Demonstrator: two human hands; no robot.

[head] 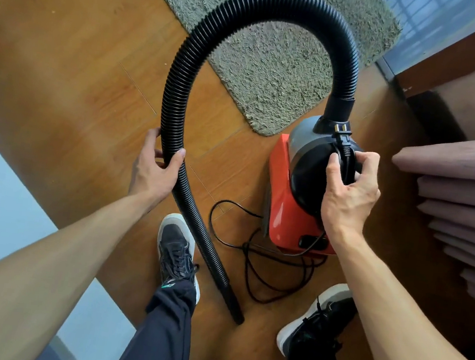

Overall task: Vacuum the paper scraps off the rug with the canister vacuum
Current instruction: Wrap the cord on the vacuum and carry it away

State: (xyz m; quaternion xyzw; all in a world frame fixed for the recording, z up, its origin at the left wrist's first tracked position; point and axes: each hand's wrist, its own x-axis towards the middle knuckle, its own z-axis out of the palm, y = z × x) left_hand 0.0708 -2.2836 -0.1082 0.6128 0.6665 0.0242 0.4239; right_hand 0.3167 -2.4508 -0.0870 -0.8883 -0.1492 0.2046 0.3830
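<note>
Wood floor (67, 48), perhaps curtain folds (468, 190).

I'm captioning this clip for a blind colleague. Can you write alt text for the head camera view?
A person's left hand grips a black ribbed hose while the right hand holds the power plug atop a red canister vacuum on a wooden floor. The hose arches over a grey shaggy rug; its nozzle end lies between the person's shoes.

The left hand (157, 167) grips the black ribbed hose (216, 21), which arches over the grey rug (273, 73). The right hand (348, 190) holds the plug (343, 139) against the red canister vacuum (281, 203) on the wooden floor (66, 54).
</note>
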